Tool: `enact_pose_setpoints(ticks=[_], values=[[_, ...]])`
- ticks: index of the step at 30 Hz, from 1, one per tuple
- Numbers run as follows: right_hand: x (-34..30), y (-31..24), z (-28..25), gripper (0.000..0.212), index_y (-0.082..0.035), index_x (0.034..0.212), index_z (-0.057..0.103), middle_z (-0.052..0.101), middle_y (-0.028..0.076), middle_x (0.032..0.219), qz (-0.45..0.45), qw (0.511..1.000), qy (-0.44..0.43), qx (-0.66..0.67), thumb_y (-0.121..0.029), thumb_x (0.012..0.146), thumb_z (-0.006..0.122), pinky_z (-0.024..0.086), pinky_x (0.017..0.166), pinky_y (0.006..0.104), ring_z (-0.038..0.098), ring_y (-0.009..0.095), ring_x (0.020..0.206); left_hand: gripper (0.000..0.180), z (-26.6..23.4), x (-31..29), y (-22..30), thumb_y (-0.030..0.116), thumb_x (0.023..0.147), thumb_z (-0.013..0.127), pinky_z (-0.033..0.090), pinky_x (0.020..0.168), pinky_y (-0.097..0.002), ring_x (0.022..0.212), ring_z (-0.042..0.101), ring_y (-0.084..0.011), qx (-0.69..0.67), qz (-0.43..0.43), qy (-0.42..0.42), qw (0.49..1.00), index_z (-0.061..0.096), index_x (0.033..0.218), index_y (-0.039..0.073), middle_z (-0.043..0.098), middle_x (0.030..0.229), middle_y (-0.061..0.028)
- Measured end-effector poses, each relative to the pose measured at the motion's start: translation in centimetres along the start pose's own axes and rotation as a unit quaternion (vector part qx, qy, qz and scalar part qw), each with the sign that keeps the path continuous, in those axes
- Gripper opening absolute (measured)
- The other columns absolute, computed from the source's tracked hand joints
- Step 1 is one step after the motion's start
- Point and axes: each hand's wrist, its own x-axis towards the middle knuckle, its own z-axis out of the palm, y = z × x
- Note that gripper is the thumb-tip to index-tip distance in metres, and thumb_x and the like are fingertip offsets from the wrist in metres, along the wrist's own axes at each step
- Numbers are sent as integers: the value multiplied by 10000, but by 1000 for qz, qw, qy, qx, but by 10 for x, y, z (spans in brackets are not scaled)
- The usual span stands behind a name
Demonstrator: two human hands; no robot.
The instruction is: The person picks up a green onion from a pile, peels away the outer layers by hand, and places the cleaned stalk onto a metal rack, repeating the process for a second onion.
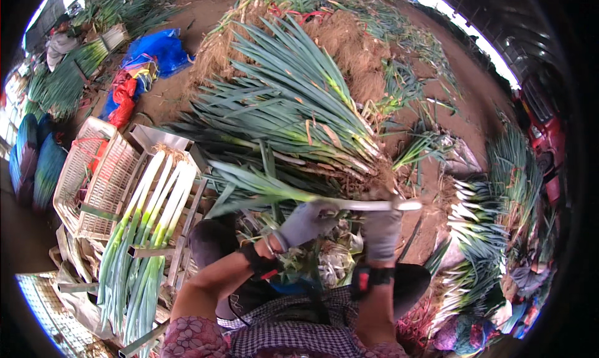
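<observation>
A long green onion (357,205) lies across both my hands, green leaves to the left and white end to the right. My left hand (307,222), in a grey glove, is closed around its stalk. Near the white end, my right hand (382,228), also gloved, is closed on it; some of its fingers are blurred. Just beyond spreads a big heap of green onions (293,121), with dark leaves and brown roots. Several white-stalked ones (163,199) rest on a metal rack (181,246) at my left.
A cream plastic basket (109,171) stands left of the rack. Farther back lie blue and red plastic bags (156,52) and a tied bundle of green onions (78,74). At the right, a row of white-stalked onions (468,233) lies on the ground. A red vehicle (546,140) is beyond.
</observation>
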Motion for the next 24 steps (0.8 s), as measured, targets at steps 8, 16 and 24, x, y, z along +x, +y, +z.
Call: enact_pose_setpoints(ticks=[8, 16, 24], values=[[-31, -125, 96, 340, -61, 1034, 538, 532, 68, 956, -171, 963, -184, -101, -369, 900, 596, 459, 779, 359, 530, 196, 865, 469, 3, 17, 29, 272, 790, 690, 486, 835, -440, 964, 616, -309, 138, 159, -154, 965, 562, 1208, 102, 635, 1066, -124], [-14, -172, 136, 490, -54, 1355, 434, 398, 166, 1428, -60, 881, -459, 96, -298, 940, 523, 185, 1146, 403, 374, 270, 1322, 82, -157, -18, 180, 83, 803, 572, 449, 509, -361, 577, 559, -272, 588, 259, 311, 700, 553, 883, 92, 526, 672, -74], [7, -22, 99, 368, -66, 1124, 603, 633, 72, 1055, 67, 940, -149, -301, -374, 964, 478, 474, 862, 339, 600, 174, 938, 281, -319, -265, 341, 112, 896, 588, 456, 703, -245, 769, 548, -96, 545, -23, 536, 645, 590, 1141, -26, 610, 861, -29]])
